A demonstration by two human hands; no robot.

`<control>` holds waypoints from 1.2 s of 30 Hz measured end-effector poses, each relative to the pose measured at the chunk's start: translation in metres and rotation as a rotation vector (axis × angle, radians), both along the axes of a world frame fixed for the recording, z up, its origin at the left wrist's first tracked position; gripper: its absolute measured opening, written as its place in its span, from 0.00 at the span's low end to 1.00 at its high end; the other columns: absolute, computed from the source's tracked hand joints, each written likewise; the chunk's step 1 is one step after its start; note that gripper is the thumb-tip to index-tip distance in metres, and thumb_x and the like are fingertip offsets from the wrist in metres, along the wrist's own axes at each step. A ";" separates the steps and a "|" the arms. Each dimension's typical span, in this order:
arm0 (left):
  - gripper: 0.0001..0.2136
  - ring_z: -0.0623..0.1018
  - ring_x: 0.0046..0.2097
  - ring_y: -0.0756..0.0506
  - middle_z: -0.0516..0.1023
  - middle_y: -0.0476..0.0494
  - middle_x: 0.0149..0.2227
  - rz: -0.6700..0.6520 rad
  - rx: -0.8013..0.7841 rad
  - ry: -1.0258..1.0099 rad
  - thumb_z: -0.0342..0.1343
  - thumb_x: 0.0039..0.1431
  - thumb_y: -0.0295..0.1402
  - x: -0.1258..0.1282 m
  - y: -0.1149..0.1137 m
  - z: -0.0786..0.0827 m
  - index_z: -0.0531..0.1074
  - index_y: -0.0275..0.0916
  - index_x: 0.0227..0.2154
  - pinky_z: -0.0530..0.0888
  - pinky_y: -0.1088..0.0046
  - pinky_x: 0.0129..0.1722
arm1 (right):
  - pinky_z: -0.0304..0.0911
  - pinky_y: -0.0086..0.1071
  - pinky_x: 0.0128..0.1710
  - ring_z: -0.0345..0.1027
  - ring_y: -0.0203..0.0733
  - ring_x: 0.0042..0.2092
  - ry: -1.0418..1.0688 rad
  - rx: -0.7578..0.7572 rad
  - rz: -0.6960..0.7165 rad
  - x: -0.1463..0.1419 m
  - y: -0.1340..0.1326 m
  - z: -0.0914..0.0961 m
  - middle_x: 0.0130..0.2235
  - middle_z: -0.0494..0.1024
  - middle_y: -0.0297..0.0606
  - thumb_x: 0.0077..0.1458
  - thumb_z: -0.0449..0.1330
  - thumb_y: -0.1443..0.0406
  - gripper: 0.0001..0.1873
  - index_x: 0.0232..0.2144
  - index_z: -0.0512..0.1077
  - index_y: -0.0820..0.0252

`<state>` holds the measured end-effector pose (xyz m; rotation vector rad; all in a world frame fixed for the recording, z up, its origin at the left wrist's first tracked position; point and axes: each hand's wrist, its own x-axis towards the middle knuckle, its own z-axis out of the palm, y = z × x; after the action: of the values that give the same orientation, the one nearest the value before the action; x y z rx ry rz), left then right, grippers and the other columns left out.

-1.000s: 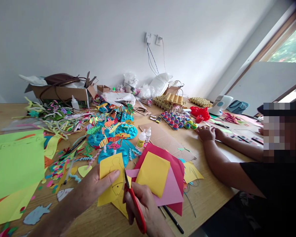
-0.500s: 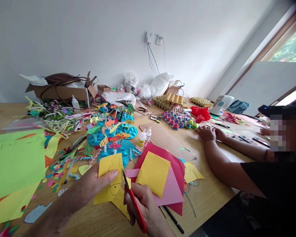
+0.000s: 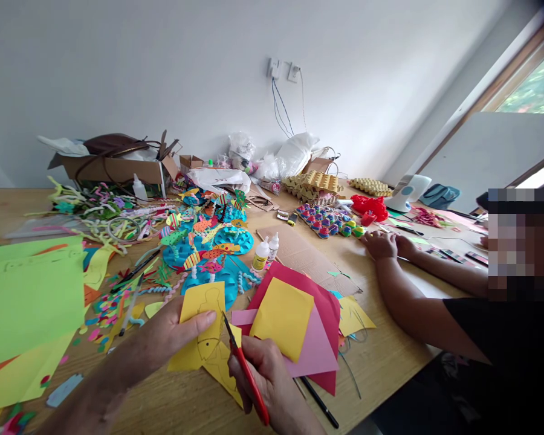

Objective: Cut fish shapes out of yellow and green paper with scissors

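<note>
Yellow paper [image 3: 208, 338] — left hand [image 3: 174, 329] pinching, thumb [image 3: 202, 323] uppermost.

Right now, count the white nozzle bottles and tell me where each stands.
3: one bottle before the box; beyond the red paper, a yellow-labelled bottle and, right of it, another bottle. More may be hidden.

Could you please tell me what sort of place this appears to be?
It is probably a craft room or art workshop: colourful paper fish and glue bottles are on the wooden table, and the right hand holds red-handled scissors at yellow paper.
</note>
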<state>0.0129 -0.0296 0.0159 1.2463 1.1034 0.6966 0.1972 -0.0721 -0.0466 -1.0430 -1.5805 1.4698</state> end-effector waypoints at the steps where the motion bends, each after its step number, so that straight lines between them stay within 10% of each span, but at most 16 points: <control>1: 0.13 0.79 0.33 0.44 0.80 0.52 0.31 0.009 0.004 -0.002 0.55 0.52 0.43 0.001 0.000 0.001 0.69 0.41 0.36 0.75 0.76 0.29 | 0.45 0.21 0.18 0.50 0.26 0.18 0.000 -0.005 -0.005 -0.001 0.000 0.001 0.17 0.57 0.24 0.60 0.52 0.60 0.17 0.21 0.58 0.60; 36: 0.09 0.77 0.32 0.45 0.78 0.51 0.31 0.048 0.075 0.047 0.53 0.53 0.40 0.007 -0.002 0.002 0.70 0.41 0.32 0.75 0.75 0.29 | 0.48 0.19 0.16 0.51 0.26 0.16 -0.011 -0.019 -0.030 -0.006 0.001 0.006 0.15 0.59 0.25 0.61 0.48 0.51 0.23 0.22 0.60 0.61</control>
<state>0.0198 -0.0313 0.0176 1.3091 1.1576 0.7539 0.1911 -0.0708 -0.0401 -1.0829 -1.5548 1.4635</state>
